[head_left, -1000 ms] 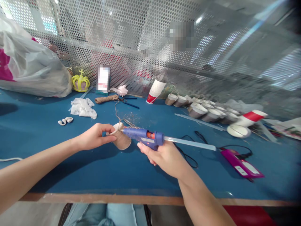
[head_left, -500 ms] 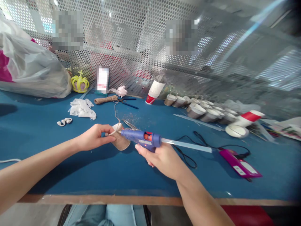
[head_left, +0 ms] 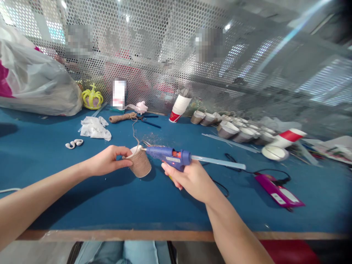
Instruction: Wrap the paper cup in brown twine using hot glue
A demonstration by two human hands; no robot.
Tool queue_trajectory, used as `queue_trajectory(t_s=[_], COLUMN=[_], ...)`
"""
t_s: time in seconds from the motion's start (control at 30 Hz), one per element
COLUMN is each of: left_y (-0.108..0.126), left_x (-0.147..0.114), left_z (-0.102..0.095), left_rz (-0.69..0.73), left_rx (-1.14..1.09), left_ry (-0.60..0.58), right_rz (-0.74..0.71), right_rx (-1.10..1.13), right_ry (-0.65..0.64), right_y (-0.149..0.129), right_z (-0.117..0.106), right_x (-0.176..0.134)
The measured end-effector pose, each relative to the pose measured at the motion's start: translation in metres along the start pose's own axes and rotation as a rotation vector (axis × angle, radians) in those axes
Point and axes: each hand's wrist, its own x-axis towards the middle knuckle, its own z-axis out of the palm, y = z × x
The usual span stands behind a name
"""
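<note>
My left hand (head_left: pixel 111 160) pinches the rim of a paper cup (head_left: pixel 140 164) wrapped in brown twine, which is tilted on the blue table. In my right hand (head_left: pixel 192 176) is a blue glue gun (head_left: pixel 169 156), with a long clear glue stick (head_left: pixel 220 161) sticking out of its back. Its nozzle points left and sits at the cup's rim; whether it touches cannot be told. A strand of twine (head_left: pixel 134 132) runs from the cup to a twine bundle (head_left: pixel 122 117) farther back. Behind the glue gun, scissors (head_left: pixel 147 143) are partly hidden.
Rows of wrapped cups (head_left: pixel 228 129) stand at the back right, near a stack of paper cups (head_left: pixel 180 106). A purple power strip (head_left: pixel 279 190) with a black cable lies right. Crumpled white material (head_left: pixel 95 128), a yellow crown (head_left: pixel 92 97) and a plastic bag (head_left: pixel 38 79) are left.
The glue gun has moved slightly right and up along the cup's rim, and more of the wrapped cup shows. My left hand keeps its pinch.
</note>
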Motion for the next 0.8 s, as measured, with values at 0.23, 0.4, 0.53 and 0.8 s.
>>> queue_trajectory(t_s=[0.23,0.4,0.53,0.8], left_y=[-0.001,0.000,0.001,-0.001], left_x=[0.000,0.000,0.001,0.000], left_z=[0.001,0.002,0.001,0.001], left_rz=[0.001,-0.004,-0.001,0.006], left_rx=[0.006,-0.009,-0.009,0.002], left_ry=[0.025,0.025,0.022,0.014], right_rz=[0.015,-0.015,-0.014,-0.004], right_rx=[0.034,0.012,0.028,0.021], right_ry=[-0.010,-0.038,-0.025,-0.008], right_y=[-0.006,-0.008,-0.008,-0.001], right_z=[0.007,0.010,0.009,0.000], right_x=[-0.005,-0.007,-0.006,0.000])
